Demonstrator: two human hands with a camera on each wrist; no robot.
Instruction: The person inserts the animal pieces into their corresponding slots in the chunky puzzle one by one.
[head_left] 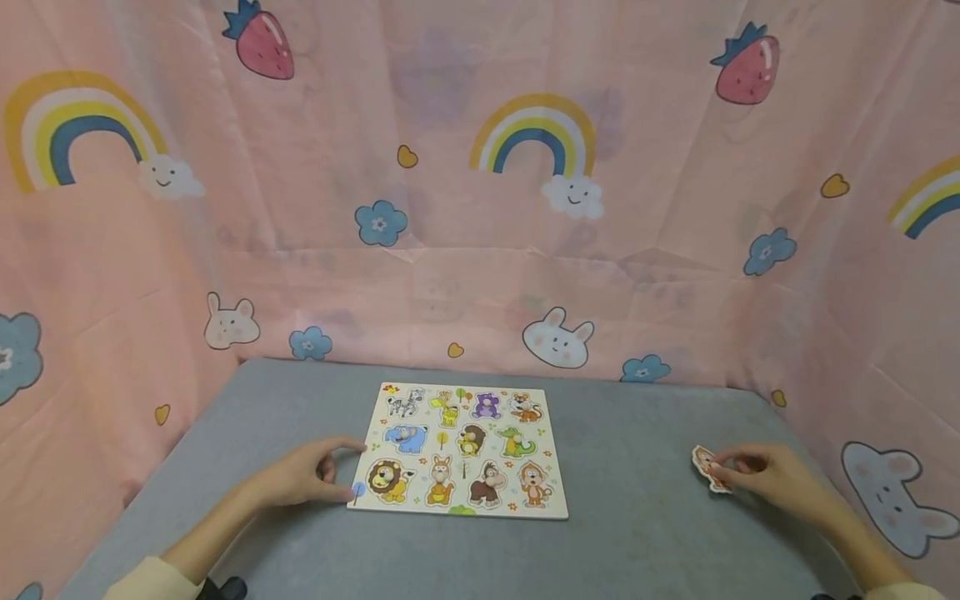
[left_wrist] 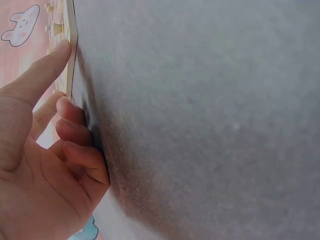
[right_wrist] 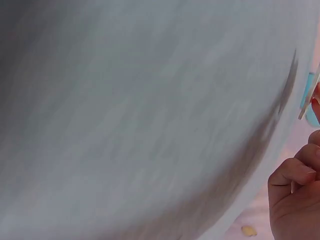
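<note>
A wooden animal puzzle board (head_left: 480,510) lies on the grey table, with several knobbed animal figures such as a lion (head_left: 387,481) and an elephant (head_left: 407,438). At the board's left side is my left hand (head_left: 300,477); its thumb and index finger extend to the edge, while the other fingers bend inward. The left wrist view shows the thumb against the rim of the board (left_wrist: 73,30). Off to the right, my right hand (head_left: 776,479) pinches an orange-brown, white-edged puzzle piece (head_left: 707,468), seen edge-on in the right wrist view. Which animal it is, I cannot tell.
The grey table (head_left: 630,533) stretches between the board and my right hand. A pink curtain (head_left: 450,292) printed with rainbows, rabbits and strawberries hangs behind the table and along both sides.
</note>
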